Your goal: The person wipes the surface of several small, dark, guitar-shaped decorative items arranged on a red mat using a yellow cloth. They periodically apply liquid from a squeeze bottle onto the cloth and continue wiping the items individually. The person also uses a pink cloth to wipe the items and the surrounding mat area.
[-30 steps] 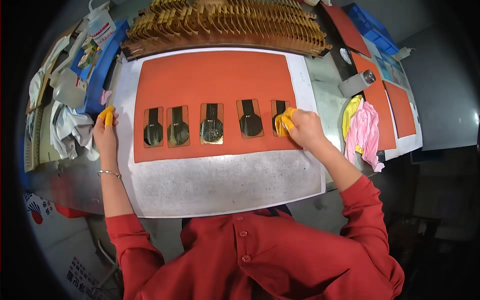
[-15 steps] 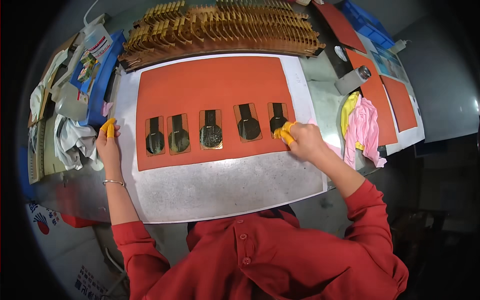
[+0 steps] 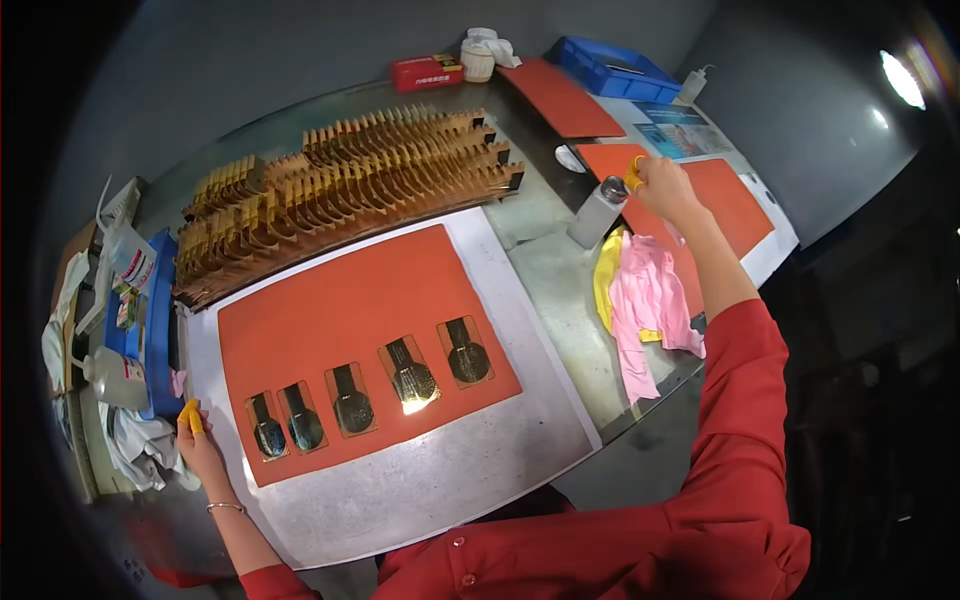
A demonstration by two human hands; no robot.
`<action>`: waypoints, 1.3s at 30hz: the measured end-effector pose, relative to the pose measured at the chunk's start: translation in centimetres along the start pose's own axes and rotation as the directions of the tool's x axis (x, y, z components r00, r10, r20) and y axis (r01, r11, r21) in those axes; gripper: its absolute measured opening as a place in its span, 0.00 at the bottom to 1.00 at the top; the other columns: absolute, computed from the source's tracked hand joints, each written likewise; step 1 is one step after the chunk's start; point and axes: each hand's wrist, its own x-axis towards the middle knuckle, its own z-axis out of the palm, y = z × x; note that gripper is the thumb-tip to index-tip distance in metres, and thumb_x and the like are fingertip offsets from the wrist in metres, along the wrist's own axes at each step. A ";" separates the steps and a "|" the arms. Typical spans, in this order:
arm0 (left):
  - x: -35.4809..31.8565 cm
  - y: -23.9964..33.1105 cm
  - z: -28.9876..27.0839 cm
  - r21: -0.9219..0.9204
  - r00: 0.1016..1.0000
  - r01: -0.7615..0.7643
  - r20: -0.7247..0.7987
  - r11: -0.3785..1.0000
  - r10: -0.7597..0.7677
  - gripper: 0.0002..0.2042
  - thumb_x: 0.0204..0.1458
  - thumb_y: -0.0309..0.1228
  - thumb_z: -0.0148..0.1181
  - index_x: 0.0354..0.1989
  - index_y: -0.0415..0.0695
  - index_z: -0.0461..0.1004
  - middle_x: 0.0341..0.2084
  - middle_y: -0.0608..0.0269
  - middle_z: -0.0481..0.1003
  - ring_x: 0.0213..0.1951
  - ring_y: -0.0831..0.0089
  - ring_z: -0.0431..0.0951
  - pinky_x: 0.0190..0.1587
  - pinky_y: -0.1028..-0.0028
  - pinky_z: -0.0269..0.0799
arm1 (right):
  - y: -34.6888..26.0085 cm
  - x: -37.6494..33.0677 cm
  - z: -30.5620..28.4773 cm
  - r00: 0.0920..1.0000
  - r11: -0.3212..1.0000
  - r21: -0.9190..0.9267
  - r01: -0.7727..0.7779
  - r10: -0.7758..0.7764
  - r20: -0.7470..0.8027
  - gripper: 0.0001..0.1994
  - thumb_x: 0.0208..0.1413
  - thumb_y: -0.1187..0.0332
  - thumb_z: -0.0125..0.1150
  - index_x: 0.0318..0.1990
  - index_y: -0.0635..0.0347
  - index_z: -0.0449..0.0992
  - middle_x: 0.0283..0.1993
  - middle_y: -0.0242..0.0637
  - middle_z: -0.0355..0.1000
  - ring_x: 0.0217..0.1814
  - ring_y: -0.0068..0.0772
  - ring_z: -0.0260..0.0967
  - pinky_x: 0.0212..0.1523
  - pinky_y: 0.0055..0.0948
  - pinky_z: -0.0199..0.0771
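Several thin rectangular pieces with black, round-ended shapes lie in a row on the orange-red mat (image 3: 340, 300); the rightmost piece (image 3: 466, 352) is nearest the bottle side. Far off to the right, my right hand (image 3: 664, 188) is raised above another orange-red mat (image 3: 735, 205), just beyond a grey bottle (image 3: 598, 212). Its fingers, with yellow finger cots, are curled closed; what they hold, if anything, is hidden. My left hand (image 3: 199, 440) is at the left edge of the white sheet (image 3: 520, 440), beside a blue tray (image 3: 160, 330), its yellow-capped fingers drawn together.
A long rack of upright thin gold-coloured pieces (image 3: 350, 190) stands behind the mat. Pink cloth (image 3: 648, 290) and yellow cloth (image 3: 606, 280) lie by the bottle. A red box (image 3: 427, 72), a jar (image 3: 478, 60) and a blue bin (image 3: 615, 72) sit at the back. White cloth (image 3: 145, 440) lies at left.
My right hand has left the rightmost piece and moved right and away, over the far mat. The view has turned to the right. My left hand stays beside the blue tray.
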 end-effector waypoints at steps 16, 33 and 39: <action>-1.7 4.8 2.6 0.055 0.995 0.005 -0.099 0.998 0.000 0.12 0.56 0.22 0.44 0.45 0.33 0.70 0.31 0.65 0.71 0.28 0.83 0.65 0.34 0.85 0.62 | -4.0 -3.6 1.7 0.956 0.966 -0.012 0.260 -0.259 -0.142 0.06 0.44 0.70 0.57 0.29 0.62 0.73 0.27 0.48 0.72 0.31 0.49 0.71 0.32 0.41 0.69; -2.0 5.8 3.6 0.111 0.994 0.034 -0.109 0.993 -0.022 0.12 0.55 0.20 0.44 0.45 0.33 0.70 0.30 0.65 0.72 0.28 0.84 0.66 0.34 0.85 0.62 | -19.0 -13.2 10.3 0.920 0.836 0.456 0.306 -0.383 0.084 0.04 0.41 0.72 0.53 0.24 0.62 0.71 0.25 0.47 0.70 0.29 0.51 0.68 0.31 0.44 0.67; -1.6 5.4 3.4 0.151 0.993 0.032 -0.117 0.988 -0.015 0.11 0.56 0.25 0.46 0.45 0.34 0.71 0.30 0.65 0.72 0.28 0.83 0.65 0.33 0.84 0.63 | -18.7 -15.4 9.4 0.898 0.810 0.460 0.365 -0.436 0.056 0.04 0.45 0.70 0.54 0.24 0.61 0.72 0.24 0.45 0.70 0.28 0.51 0.68 0.30 0.44 0.67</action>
